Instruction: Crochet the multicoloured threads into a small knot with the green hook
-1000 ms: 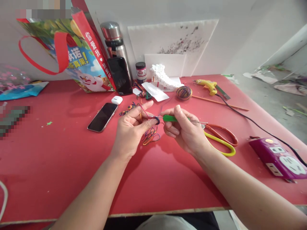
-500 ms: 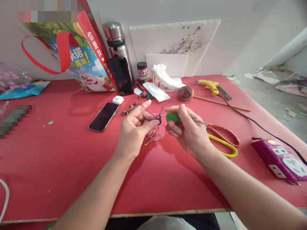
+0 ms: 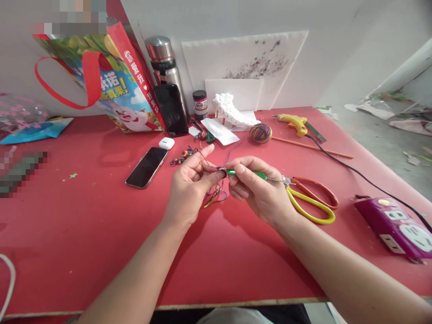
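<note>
Our right hand (image 3: 259,191) is closed around the green-handled metal hook (image 3: 248,173); our left hand (image 3: 189,189) pinches the small dark yarn piece (image 3: 222,172) at its nine-o'clock end. From our right hand, the multicoloured yarn ball (image 3: 260,133) lies at twelve, the red-and-yellow-handled scissors (image 3: 326,219) near three.

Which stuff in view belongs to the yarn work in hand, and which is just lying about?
In the job:
- green-handled tool, right hand
- dark yarn piece, left hand
- loose strands
- yarn ball, probably

Lying about, seemingly:
- flat phone
- earbud case
- glue gun
- flask
- scissors
</note>
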Tool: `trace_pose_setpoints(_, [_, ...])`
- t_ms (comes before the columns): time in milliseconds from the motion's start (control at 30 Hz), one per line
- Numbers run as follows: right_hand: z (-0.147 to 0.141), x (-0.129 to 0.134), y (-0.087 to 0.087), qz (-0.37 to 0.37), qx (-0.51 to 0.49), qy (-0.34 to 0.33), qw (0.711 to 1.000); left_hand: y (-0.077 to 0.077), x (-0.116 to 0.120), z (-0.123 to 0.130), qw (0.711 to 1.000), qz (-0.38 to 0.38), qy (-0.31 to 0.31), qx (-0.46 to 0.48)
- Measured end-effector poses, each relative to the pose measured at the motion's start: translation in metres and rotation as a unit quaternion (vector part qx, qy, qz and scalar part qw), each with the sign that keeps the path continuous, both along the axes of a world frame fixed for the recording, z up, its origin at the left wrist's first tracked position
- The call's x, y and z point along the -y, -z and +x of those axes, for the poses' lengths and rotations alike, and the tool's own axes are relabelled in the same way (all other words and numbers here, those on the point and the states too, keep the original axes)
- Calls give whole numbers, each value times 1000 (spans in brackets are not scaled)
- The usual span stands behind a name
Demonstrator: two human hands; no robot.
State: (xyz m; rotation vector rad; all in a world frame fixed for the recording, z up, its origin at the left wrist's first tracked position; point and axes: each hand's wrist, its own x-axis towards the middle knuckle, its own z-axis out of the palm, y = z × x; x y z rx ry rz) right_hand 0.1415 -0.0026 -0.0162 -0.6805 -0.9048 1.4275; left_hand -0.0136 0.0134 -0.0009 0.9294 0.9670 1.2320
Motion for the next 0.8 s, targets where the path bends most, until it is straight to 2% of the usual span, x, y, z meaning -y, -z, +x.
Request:
trace_pose_setpoints(233, [-1, -1, 2, 9, -5, 23, 1000, 3, -1, 0, 999, -6, 23, 33])
trace_pose_setpoints(433, [-3, 0, 7, 34, 57, 109, 992, 1, 3, 1, 1000, 2, -4, -3])
trace_pose_setpoints(533, [-4, 4, 8, 75, 102, 141, 982, 0, 3, 2, 999, -15, 10, 27])
trace_pose_setpoints(667, [-1, 8, 9, 143, 142, 123, 972, 0, 0, 1, 994, -56, 50, 84])
trace_pose_setpoints(733, [2, 7, 9, 166, 168, 107, 966, 0, 0, 1, 993, -58, 56, 83])
trace_pose_setpoints(800, [4, 5, 9, 186, 204, 118, 954, 1, 1, 1, 995, -47, 52, 65])
